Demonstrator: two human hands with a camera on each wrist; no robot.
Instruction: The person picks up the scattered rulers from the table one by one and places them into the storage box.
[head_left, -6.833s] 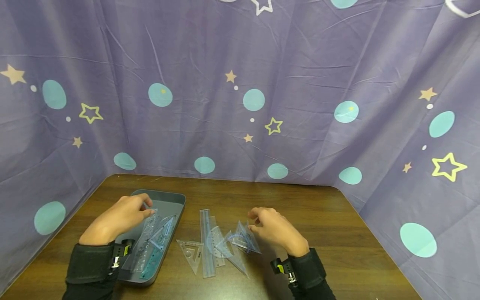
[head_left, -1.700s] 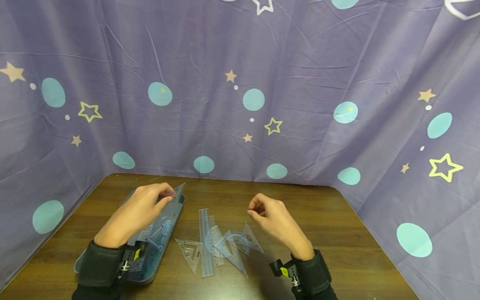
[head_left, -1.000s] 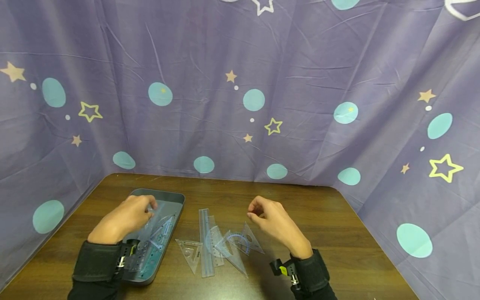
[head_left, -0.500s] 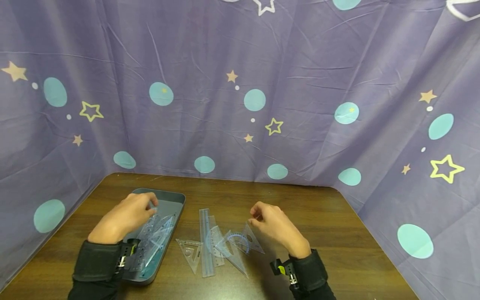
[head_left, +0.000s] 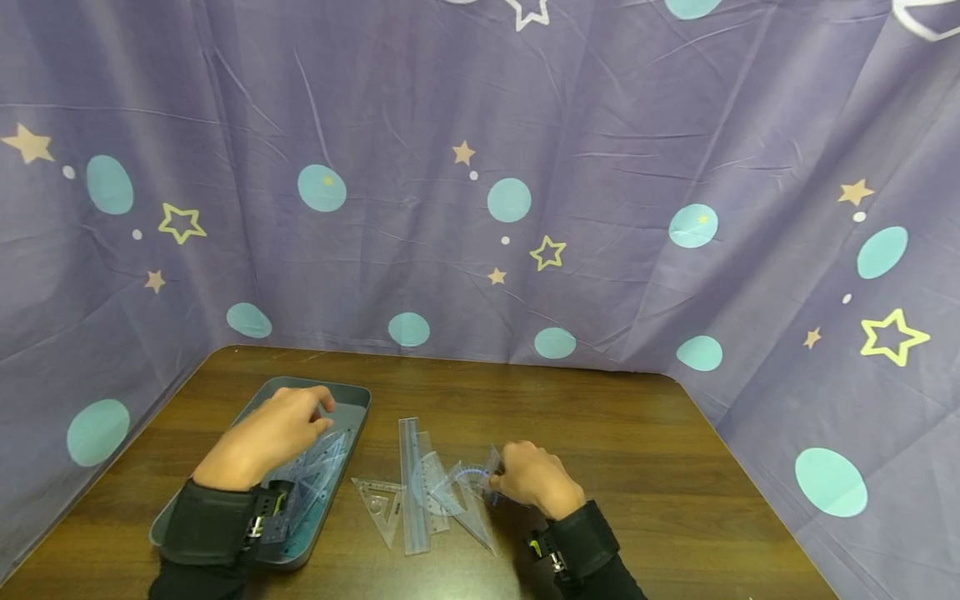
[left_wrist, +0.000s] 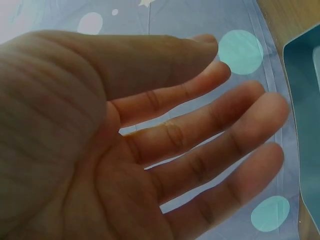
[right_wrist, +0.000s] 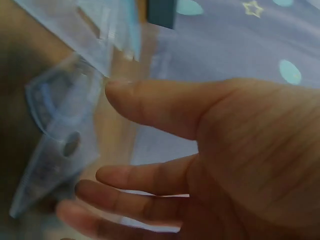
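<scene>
My left hand (head_left: 270, 433) hovers over the grey tray (head_left: 365, 408), its fingers loosely bent and holding nothing in the left wrist view. Inside the tray lie clear set squares and rulers (head_left: 318, 467), partly covered by that hand. My right hand (head_left: 536, 477) is low at the right end of a loose group of clear drawing tools. Its thumb and fingers stand apart beside a clear set square (right_wrist: 57, 165) with a round hole. A protractor (right_wrist: 50, 100) with a blue arc overlaps that set square. Whether the fingers touch either is blurred.
Left of the protractor lie another set square (head_left: 468, 512), a short ruler (head_left: 437, 504) and a long ruler (head_left: 415, 492). A small set square (head_left: 378, 485) touches or nearly touches the long ruler. A purple patterned curtain (head_left: 600, 292) borders the wooden table (head_left: 637, 433).
My left hand lowered a clear triangular piece into the tray, let it go, then rose slightly to the right. My right hand moved down and left to the set square.
</scene>
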